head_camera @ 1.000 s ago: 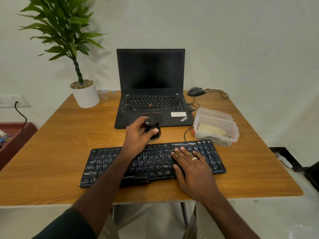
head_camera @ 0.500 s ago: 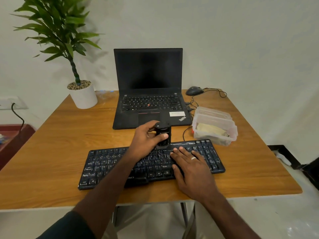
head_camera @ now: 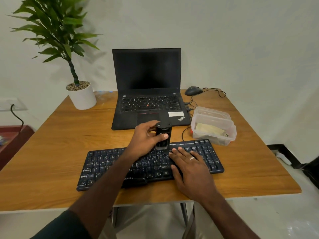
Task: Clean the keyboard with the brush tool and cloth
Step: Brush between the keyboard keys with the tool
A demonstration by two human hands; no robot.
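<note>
A wooden table (head_camera: 51,152) stands against a pale wall, with a laptop (head_camera: 148,94) at the back and a potted plant (head_camera: 81,94) at the left corner. The black keyboard (head_camera: 107,166) lies near the front edge. The left hand (head_camera: 146,140) grasps the brush tool (head_camera: 163,135), a short black cylinder held upright, its lower end touching the top key row. The right hand (head_camera: 189,166) lies flat with straight fingers on the keys, holding the keyboard steady. I judge that the brushing step is in hand; the next move calls for sweeping along the rows. A clear container (head_camera: 214,126), just beside the keyboard, holds something pale, maybe the cloth.
</note>
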